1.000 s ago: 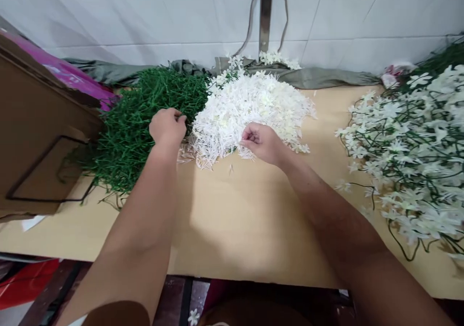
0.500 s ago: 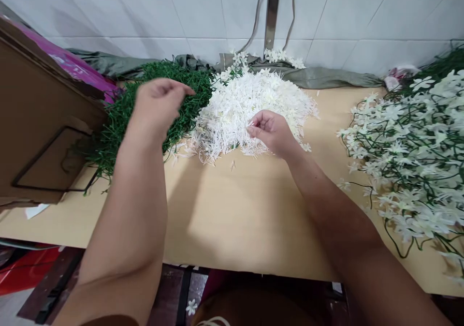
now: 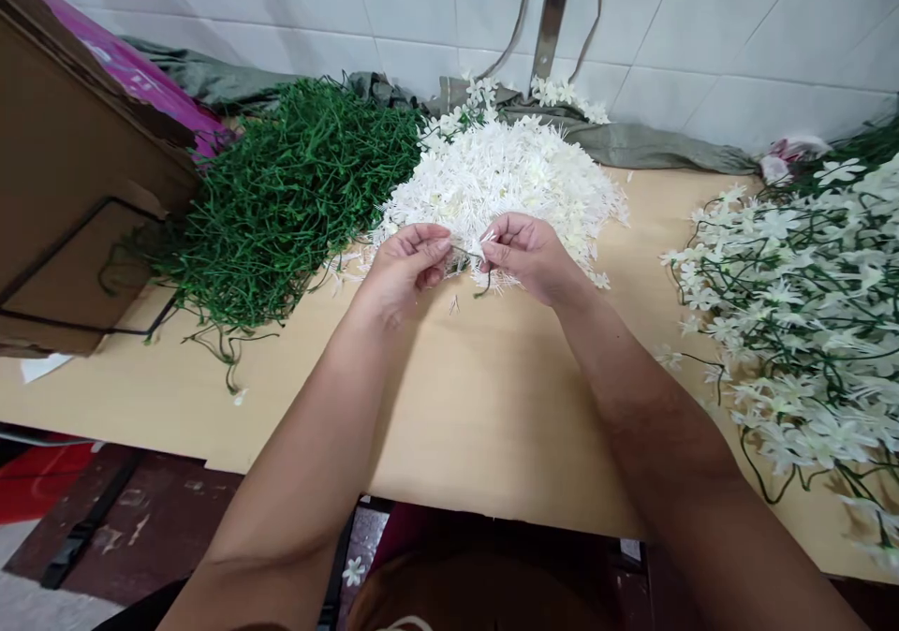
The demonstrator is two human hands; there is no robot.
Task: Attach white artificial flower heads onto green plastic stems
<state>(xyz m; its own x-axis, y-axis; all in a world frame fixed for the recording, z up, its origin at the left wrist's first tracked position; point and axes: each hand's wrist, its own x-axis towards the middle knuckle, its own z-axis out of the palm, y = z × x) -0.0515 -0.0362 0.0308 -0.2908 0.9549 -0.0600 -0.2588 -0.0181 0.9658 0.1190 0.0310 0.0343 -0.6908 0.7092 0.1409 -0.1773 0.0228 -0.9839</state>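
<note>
My left hand and my right hand meet in front of a heap of loose white plastic flower heads. The left fingers pinch a thin green stem. Pinched in the right fingers is a small white flower head, touching the stem's end. A pile of bare green stems lies to the left of the white heap, on the light wooden table.
Finished stems with white flowers spread over the table's right side. A brown cardboard box stands at the left with a pink bag behind it. Grey-green cloth runs along the tiled wall. The table's front edge is close to me.
My left hand left the green pile, lifted, and came right with a stem to meet the right hand. The right hand stayed at the white heap, pinching a flower head.
</note>
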